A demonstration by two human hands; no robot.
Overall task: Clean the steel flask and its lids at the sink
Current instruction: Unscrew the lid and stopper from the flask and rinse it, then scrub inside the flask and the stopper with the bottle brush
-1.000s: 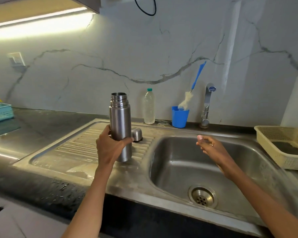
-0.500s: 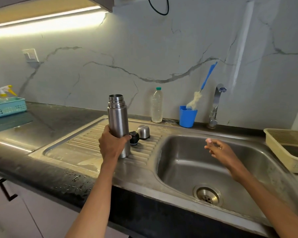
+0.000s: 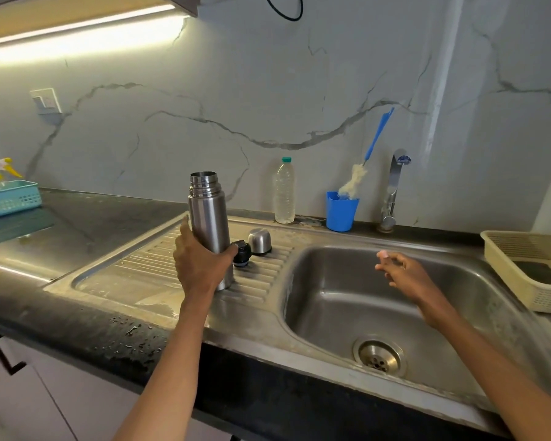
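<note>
The steel flask (image 3: 208, 214) stands upright and uncapped on the ribbed draining board (image 3: 147, 275), left of the sink basin (image 3: 347, 300). My left hand (image 3: 198, 265) is wrapped around its lower half. Just right of the flask lie a small black stopper lid (image 3: 242, 253) and a steel cup lid (image 3: 260, 240), mouth down. My right hand (image 3: 401, 273) hovers over the basin with loosely spread fingers and holds nothing.
A tap (image 3: 393, 189) rises behind the basin. Beside it a blue cup (image 3: 341, 211) holds a bottle brush (image 3: 363, 163), and a clear plastic bottle (image 3: 284, 190) stands left of that. A cream basket (image 3: 528, 268) sits at the right, a teal basket (image 3: 10, 198) far left.
The view has shifted, so the black stopper lid now shows beside the flask. My left hand stays on the flask and my right hand stays over the basin.
</note>
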